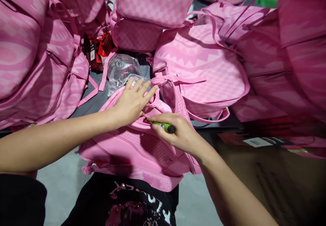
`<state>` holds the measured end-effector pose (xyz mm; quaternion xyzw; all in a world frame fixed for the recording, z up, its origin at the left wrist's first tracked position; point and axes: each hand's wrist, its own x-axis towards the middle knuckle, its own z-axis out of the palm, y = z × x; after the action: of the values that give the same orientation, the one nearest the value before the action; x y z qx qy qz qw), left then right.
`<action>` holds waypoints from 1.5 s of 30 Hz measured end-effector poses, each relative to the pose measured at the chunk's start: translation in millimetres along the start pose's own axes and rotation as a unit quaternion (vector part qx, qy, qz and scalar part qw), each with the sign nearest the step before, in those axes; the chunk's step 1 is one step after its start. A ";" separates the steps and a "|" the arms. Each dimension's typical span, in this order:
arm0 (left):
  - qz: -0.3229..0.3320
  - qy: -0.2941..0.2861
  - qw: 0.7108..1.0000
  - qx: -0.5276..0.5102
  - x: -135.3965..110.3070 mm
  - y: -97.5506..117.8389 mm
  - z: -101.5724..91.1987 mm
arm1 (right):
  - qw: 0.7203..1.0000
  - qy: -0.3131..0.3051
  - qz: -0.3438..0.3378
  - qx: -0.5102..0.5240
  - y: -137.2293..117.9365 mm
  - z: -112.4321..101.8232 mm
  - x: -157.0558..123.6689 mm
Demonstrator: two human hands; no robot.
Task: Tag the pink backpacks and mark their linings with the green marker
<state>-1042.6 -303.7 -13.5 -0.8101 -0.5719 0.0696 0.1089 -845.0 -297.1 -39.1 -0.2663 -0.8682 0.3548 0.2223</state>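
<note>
A pink backpack [150, 148] lies in front of me, its dotted padded back side facing up and its lower edge against my black clothing. My left hand [132, 100] rests spread on its upper part, fingers reaching toward a clear plastic bag [122, 68]. My right hand [175, 127] is closed around a slim green tool [163, 126] with a black rounded end. Its dark tip points left, at the pink fabric just below my left hand. What kind of tool it is, I cannot make out.
Pink patterned backpacks crowd the dark table [88, 107] on the left, at the back and on the right. One backpack [203, 69] lies just beyond my right hand. Red and black tags [95, 51] hang at back left. A brown carton [244, 178] stands below right.
</note>
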 end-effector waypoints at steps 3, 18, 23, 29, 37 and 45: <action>-0.015 -0.026 1.000 -0.006 0.3 -1.9 -3.4 | 0.997 -0.019 -0.002 -0.070 -1.1 -0.9 0.6; -0.065 -0.066 0.996 -0.016 0.7 -5.5 -8.2 | 0.999 0.002 -0.012 -0.045 7.8 9.4 7.5; -0.059 -0.068 0.996 -0.025 2.6 -6.6 -6.6 | 0.998 0.023 0.004 -0.052 3.5 14.0 9.5; -0.055 -0.065 0.996 -0.034 3.9 -9.1 -2.7 | 0.992 0.055 0.052 -0.104 -2.3 23.5 8.6; -0.059 -0.039 0.997 -0.030 3.5 -10.1 3.7 | 0.981 0.130 0.034 -0.137 -7.6 36.1 7.2; -0.075 -0.051 0.996 -0.006 -14.0 -1.3 -4.3 | 0.988 0.112 0.045 -0.098 -20.1 39.4 1.4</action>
<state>-1047.5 -316.9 -9.1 -0.7608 -0.6363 0.0991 0.0801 -874.8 -328.1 -49.6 -0.3634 -0.8554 0.2458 0.2754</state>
